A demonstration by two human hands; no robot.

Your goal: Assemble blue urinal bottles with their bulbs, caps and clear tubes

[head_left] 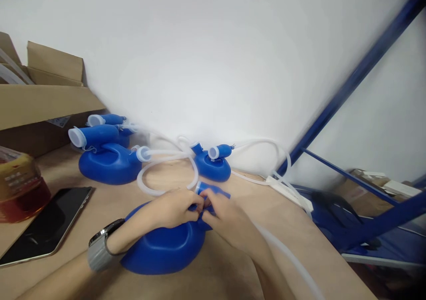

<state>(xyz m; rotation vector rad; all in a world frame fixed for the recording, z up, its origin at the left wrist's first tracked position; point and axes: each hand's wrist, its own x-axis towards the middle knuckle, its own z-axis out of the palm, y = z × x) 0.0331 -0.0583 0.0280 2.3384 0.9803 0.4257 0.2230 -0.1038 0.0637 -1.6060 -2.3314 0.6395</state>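
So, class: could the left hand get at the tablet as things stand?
Probably yes: the left hand is on the neck of the blue container, but the tablet lies flat beside that forearm, only bare table between.

Legible text: none. Yellow label (15, 175) on clear plastic bottle of reddish liquid (25, 200): print blurred, unreadable. Grey sticker (60, 121) on brown cardboard box (43, 100): too small to read.

Four blue bottles (159, 246), perhaps, the rearmost half hidden; one tablet (46, 229), one amber jar (20, 187), one wristwatch (100, 249)
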